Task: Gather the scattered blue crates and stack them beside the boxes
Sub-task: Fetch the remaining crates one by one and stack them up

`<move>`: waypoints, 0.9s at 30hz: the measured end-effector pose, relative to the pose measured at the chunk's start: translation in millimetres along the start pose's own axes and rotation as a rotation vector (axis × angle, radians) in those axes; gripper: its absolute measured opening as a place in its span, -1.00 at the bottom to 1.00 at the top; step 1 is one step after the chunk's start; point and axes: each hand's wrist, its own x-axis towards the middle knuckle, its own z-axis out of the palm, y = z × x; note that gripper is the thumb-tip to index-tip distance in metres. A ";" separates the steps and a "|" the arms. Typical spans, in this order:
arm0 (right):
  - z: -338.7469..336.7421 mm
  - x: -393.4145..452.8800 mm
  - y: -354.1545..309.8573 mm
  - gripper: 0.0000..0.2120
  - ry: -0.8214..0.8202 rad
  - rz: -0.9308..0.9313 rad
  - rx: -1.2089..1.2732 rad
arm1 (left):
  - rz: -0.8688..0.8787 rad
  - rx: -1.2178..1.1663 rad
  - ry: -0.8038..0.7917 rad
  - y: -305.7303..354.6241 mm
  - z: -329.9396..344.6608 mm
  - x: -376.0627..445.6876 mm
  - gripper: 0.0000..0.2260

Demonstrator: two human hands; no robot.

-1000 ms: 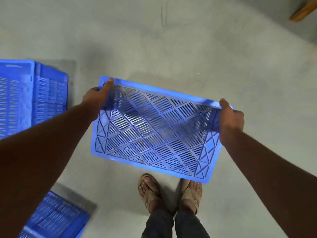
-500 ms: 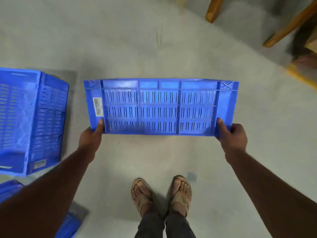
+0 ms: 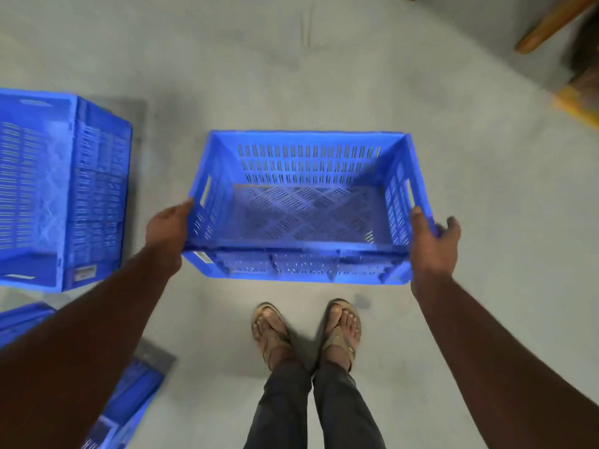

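Grey concrete floor (image 3: 324, 76) fills the view from the head camera, smooth and faintly mottled, with a thin scratch mark near the top centre. At the left edge stands an overturned blue crate (image 3: 58, 189), its slotted base facing up and a small label low on its near side; it rests on the floor, well apart from the held crate. Below it, at the lower left, parts of further blue crates (image 3: 126, 403) show behind the left forearm, too hidden to tell how they lie.

Centre frame: an open-topped blue crate (image 3: 304, 205), held upright above the floor, mouth toward the camera, so that its ventilated far wall and diamond-patterned slotted bottom are visible. A handle slot shows in each short end wall, and a label sits at the near left corner.

The left hand (image 3: 167, 228) presses against the crate's left end near the front corner, thumb along the rim, fingers hidden behind the wall. The right hand (image 3: 432, 241) clasps the right end near the front corner, thumb on the inner face of the rim and fingers curled round the outside. Both hands are closed on the crate.

Below the crate, two legs in dark trousers end in feet wearing tan sandals (image 3: 272, 335), side by side on the floor. At the upper right, a wooden furniture leg (image 3: 551, 24) slants out of frame, with a yellow edge (image 3: 573, 105) beneath it, blurred.
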 end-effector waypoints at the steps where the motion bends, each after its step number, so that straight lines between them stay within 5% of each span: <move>1: -3.1 4.7 3.7 -0.19 0.004 0.072 -0.120 | -0.035 0.082 -0.041 -9.5 -4.6 5.6 -0.84; 5: -3.2 19.7 29.7 -0.43 -0.161 0.132 -0.276 | -0.085 0.393 -0.107 -57.8 -21.4 19.7 -0.70; 8: 3.4 28.7 51.0 -0.43 -0.183 0.090 -0.301 | -0.124 0.302 -0.143 -82.0 -14.2 22.8 -0.85; 10: 8.8 31.8 67.1 -0.60 -0.169 0.081 -0.256 | -0.151 0.273 -0.205 -99.1 -5.7 22.8 -0.88; 18: 20.9 46.8 67.3 -0.66 -0.018 -0.042 -0.287 | -0.038 0.226 -0.105 -83.1 10.3 28.8 -0.40; 22: 45.7 90.7 34.8 -0.59 -0.025 -0.068 -0.139 | -0.105 0.096 -0.073 -54.5 33.8 70.9 -0.40; 25: 55.1 145.8 51.6 -0.15 -0.027 -0.051 -0.212 | -0.089 0.056 -0.086 -59.9 46.5 84.7 -0.49; 27: 50.9 182.5 81.1 -0.20 -0.054 -0.075 -0.245 | -0.065 0.069 -0.087 -67.6 46.2 82.6 -0.55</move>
